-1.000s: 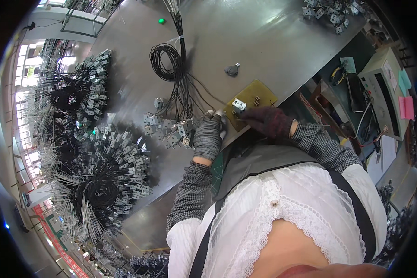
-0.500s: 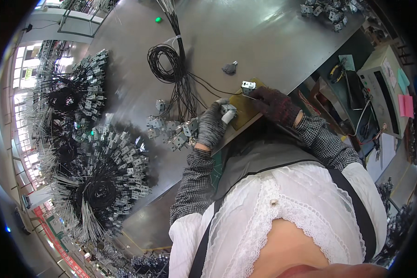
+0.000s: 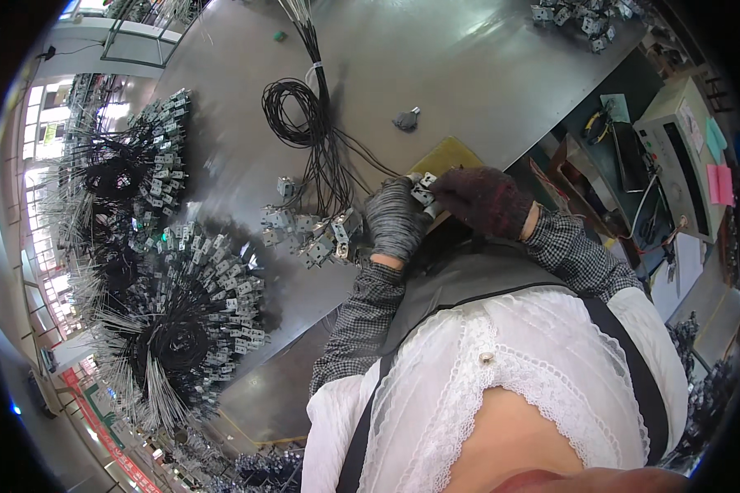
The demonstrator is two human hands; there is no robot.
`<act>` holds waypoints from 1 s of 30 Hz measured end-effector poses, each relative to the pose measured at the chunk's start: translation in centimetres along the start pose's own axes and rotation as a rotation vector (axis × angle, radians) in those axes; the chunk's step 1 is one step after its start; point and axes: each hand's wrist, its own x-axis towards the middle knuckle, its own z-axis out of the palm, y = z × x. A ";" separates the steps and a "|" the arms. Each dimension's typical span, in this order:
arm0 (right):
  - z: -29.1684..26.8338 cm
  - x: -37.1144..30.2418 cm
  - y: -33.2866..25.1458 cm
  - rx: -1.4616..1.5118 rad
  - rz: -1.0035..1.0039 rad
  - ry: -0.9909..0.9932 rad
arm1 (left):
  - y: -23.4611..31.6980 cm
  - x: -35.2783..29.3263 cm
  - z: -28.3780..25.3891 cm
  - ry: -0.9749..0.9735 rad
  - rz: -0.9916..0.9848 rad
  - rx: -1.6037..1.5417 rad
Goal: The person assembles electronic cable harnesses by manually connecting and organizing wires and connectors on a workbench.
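My left hand (image 3: 393,220), in a grey striped glove, is closed on a small silvery metal lock-like housing (image 3: 423,190) with a black cable running to it. My right hand (image 3: 478,200), in a dark maroon glove, presses its fingers against the same spot from the right. Whether a second metal piece sits between the hands is hidden by the gloves. Just beyond them lies a yellowish pad (image 3: 446,156) at the table's near edge. A bundle of black cables (image 3: 327,160) leads from the far side to several metal housings (image 3: 314,237) left of my left hand.
A grey part (image 3: 407,120) lies on the metal table (image 3: 469,86) past the pad. Large heaps of cables with metal ends (image 3: 177,329) fill the left. More metal housings (image 3: 588,18) sit at the far right. A boxy machine (image 3: 674,156) and pliers (image 3: 596,127) stand right.
My hands have come together: the right moved down and left with its metal piece, the left moved slightly right. The pad is less covered. The green light spot on the table has dimmed.
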 end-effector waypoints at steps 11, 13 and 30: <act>0.5 0.2 0.7 -0.295 -0.071 -0.054 | 0.6 1.0 0.3 -0.039 -0.055 0.056; 0.5 0.7 0.7 -0.284 -0.028 -0.085 | 0.2 1.2 0.8 -0.038 -0.042 0.091; 0.5 0.0 0.2 0.153 0.113 -0.022 | -3.5 -1.9 1.0 -0.012 -0.044 -0.626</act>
